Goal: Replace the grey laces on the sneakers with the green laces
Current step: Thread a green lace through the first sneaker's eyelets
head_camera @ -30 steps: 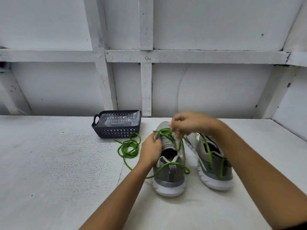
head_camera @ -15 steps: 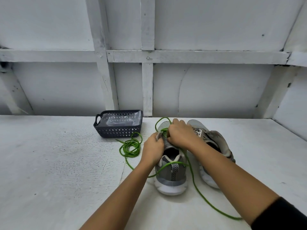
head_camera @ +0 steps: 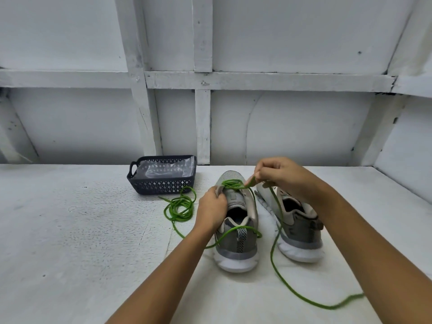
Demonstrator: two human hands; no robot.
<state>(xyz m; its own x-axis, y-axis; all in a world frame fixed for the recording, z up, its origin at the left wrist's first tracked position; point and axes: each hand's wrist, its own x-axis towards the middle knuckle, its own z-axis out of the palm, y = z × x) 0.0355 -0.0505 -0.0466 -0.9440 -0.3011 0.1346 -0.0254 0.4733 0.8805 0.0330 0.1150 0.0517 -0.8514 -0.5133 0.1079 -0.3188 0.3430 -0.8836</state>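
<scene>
Two grey sneakers with white soles stand heel-toward-me on the white table. The left sneaker (head_camera: pixel 236 244) has a green lace (head_camera: pixel 274 256) threaded through its front eyelets. My left hand (head_camera: pixel 211 211) grips the left edge of that sneaker's upper. My right hand (head_camera: pixel 280 177) pinches the green lace just above the eyelets, and the lace trails down to the front right. The right sneaker (head_camera: pixel 298 230) stands beside it, partly hidden by my right forearm. A second green lace (head_camera: pixel 180 206) lies coiled on the table left of the shoes.
A dark perforated basket (head_camera: pixel 161 183) with clear plastic inside stands behind the coiled lace. A white panelled wall closes the back, and a side wall rises at the right.
My right hand has lifted up and to the right from the eyelets, drawing the green lace with it. The loose lace now swings farther out at the front right. My left hand stays on the sneaker.
</scene>
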